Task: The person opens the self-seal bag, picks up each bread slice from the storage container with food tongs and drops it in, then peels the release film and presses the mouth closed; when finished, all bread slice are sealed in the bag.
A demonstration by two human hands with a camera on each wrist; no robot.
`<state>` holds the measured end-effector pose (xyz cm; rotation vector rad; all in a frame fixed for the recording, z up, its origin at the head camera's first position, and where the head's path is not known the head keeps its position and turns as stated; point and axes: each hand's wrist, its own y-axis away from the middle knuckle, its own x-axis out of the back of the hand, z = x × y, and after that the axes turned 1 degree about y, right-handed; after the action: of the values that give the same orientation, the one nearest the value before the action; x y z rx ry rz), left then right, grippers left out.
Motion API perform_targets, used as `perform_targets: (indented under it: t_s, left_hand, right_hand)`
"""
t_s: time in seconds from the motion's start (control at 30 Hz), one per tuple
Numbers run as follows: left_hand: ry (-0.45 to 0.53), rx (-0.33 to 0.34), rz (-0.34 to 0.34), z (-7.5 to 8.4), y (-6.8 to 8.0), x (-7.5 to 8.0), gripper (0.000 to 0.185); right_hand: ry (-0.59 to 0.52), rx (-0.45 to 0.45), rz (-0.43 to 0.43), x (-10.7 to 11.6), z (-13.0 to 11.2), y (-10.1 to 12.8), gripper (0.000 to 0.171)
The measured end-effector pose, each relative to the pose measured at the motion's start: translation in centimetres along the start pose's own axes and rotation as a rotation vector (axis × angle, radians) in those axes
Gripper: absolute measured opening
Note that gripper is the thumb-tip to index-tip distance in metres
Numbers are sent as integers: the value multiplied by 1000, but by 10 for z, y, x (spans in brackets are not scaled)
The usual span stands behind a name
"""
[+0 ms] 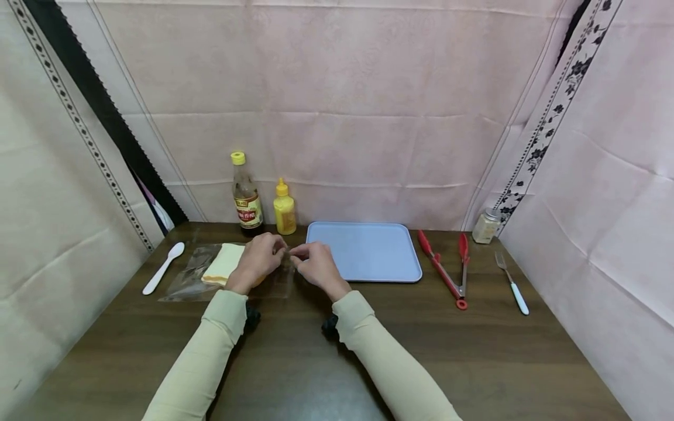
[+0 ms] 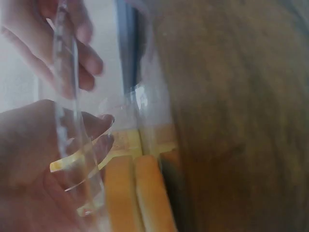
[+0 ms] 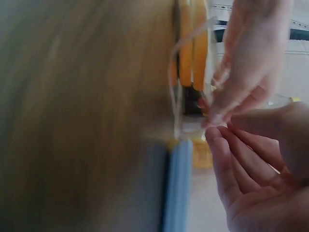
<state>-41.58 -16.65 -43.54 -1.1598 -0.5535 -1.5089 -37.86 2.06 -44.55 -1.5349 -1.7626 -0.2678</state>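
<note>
Left hand [image 1: 259, 257] and right hand [image 1: 316, 264] are meeting fingertip to fingertip at the right-hand mouth of a clear plastic bag [image 1: 191, 280], each pinching its edge between curled fingers. The bag is lying flat on the wooden table [image 1: 295, 356], stretching left from the grip, long axis running left to right, opening pointing right. Sliced bread [image 1: 223, 263] is sitting inside, under and left of the left hand. Just right of the hands lies a blue tray [image 1: 368, 251]; two bottles [image 1: 265, 202] are standing beyond; a white spoon [image 1: 163, 268] is lying far left.
</note>
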Motion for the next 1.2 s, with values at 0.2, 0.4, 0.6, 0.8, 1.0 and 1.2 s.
perform_targets:
  t_s: [0.2, 0.4, 0.6, 0.8, 1.0, 1.2]
  left_hand:
    - [77, 14, -62, 4, -1, 4, 16]
    - [115, -19, -96, 7, 0, 11, 18]
    - [124, -59, -131, 7, 1, 18, 20]
    - [38, -54, -107, 17, 6, 26, 19]
    - [-40, -13, -68, 22, 8, 25, 18]
    - [15, -14, -78, 17, 6, 22, 16]
  right_hand:
    - [-16, -61, 89, -10, 0, -5, 17]
    - [12, -78, 119, -12, 0, -8, 16]
    - [55, -60, 143, -13, -1, -10, 14]
    - [124, -46, 184, -12, -5, -12, 14]
    - [99, -34, 170, -11, -4, -12, 15]
    - [89, -31, 151, -10, -1, -14, 17]
